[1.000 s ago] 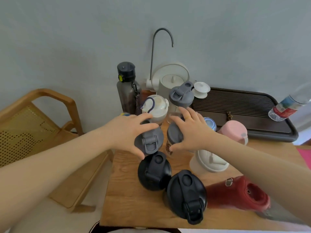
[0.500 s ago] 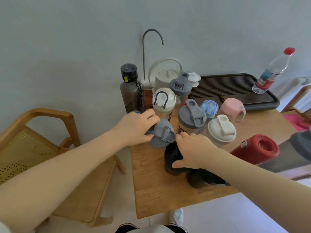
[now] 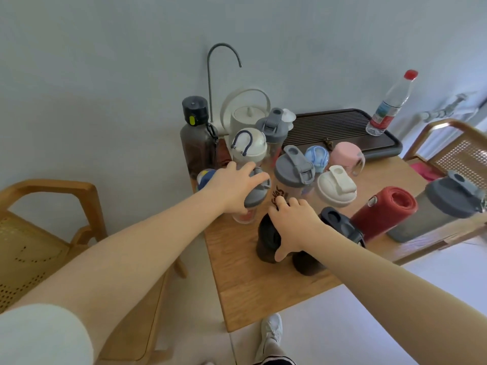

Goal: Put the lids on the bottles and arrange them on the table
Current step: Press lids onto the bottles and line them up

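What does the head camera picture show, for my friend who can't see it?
A person's left hand grips the grey lid of a clear shaker bottle while the right hand holds a black-lidded dark bottle, on a small wooden table crowded with lidded bottles.

Both arms reach forward; left grip [image 3: 233, 184] and right grip [image 3: 295, 223] curl palm-down

Wooden table [image 3: 266, 291] carries lidded bottles [image 3: 295, 177] and a dark tray [image 3: 340, 127].
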A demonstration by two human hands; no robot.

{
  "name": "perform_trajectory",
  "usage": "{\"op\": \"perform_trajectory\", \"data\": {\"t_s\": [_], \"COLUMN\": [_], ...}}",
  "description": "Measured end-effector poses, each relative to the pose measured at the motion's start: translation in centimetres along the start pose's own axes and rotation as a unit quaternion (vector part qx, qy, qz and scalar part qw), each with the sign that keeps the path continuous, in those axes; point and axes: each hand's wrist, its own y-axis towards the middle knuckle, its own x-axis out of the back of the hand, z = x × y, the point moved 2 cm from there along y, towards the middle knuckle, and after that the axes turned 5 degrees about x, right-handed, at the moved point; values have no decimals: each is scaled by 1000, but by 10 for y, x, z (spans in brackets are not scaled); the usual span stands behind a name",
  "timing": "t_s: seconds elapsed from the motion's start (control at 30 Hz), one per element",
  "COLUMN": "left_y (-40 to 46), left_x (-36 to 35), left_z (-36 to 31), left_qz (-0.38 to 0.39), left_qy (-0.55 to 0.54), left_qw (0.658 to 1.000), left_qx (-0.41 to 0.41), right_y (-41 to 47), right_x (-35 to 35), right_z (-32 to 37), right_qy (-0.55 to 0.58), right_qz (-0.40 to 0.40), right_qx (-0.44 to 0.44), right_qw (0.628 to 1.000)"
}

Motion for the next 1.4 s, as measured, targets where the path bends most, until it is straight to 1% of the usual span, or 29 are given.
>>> {"op": "perform_trajectory", "data": {"t_s": [0.07, 0.17, 0.27, 0.33, 0.37, 0.4, 0.47, 0.5, 0.53, 0.57, 0.6, 0.63, 0.7, 0.77, 0.8, 0.83, 0.9, 0.97, 1.0, 1.03, 1.1, 1.17, 1.23, 1.3, 1.4], "left_y": [0, -10, -26, -38, -43, -46, -50, -51, -51, -51, -51, -51, -50, -43, -38, -31, -15, 3, 12, 21, 38, 53, 66, 76, 84], "left_x": [1, -1, -6, -7, -7, -9, -13, -14, -13, -12, -7, -1, 12, 19, 21, 21, 21, 20, 18, 15, 5, -7, -17, -26, -37], "left_z": [-1, 8, 16, 14, 12, 12, 14, 16, 19, 23, 26, 28, 39, 57, 69, 81, 103, 121, 129, 133, 137, 140, 141, 140, 137], "left_qz": [-13, 4, 14, -6, -19, -28, -29, -16, 2, 24, 30, 17, -41, -125, -158, -172, -171, -186, -189, -183, -152, -127, -131, -143, -163], "left_qy": [6, 21, 42, 39, 37, 29, -8, -32, -57, -81, -110, -143, -184, -186, -190, -208, -262, -314, -345, -376, -425, -478, -518, -519, -504], "left_qw": [999, 991, 977, 966, 961, 959, 962, 966, 970, 974, 976, 976, 976, 974, 968, 958, 924, 877, 852, 831, 803, 775, 751, 742, 741], "left_qx": [-52, -135, -207, -255, -273, -281, -272, -258, -236, -208, -183, -161, -106, -24, 32, 95, 218, 312, 344, 366, 388, 394, 388, 399, 414], "right_y": [-1, 1, 5, 5, 5, 7, 14, 22, 32, 46, 60, 74, 99, 116, 122, 126, 133, 139, 143, 147, 152, 155, 157, 159, 162], "right_x": [-2, -3, -1, 9, 19, 32, 63, 77, 87, 95, 99, 100, 99, 97, 98, 100, 103, 106, 108, 109, 109, 109, 108, 109, 111], "right_z": [-3, -11, -16, -22, -28, -35, -54, -62, -68, -70, -70, -68, -67, -70, -73, -75, -77, -78, -79, -79, -80, -83, -88, -94, -96], "right_qy": [13, 45, 46, 37, 52, 84, 166, 201, 221, 229, 229, 225, 206, 199, 196, 190, 179, 181, 180, 172, 148, 140, 138, 138, 152], "right_qz": [-5, -17, 5, 7, -22, -72, -192, -240, -268, -275, -262, -238, -191, -168, -168, -173, -184, -193, -199, -205, -217, -222, -217, -209, -203], "right_qx": [-15, -30, -17, 4, 16, 25, 19, 12, 7, 8, 16, 27, 41, 53, 60, 64, 77, 89, 92, 95, 104, 123, 157, 187, 200], "right_qw": [1000, 998, 999, 999, 998, 994, 967, 950, 938, 934, 937, 944, 959, 964, 964, 964, 963, 960, 959, 959, 959, 957, 954, 950, 946]}}
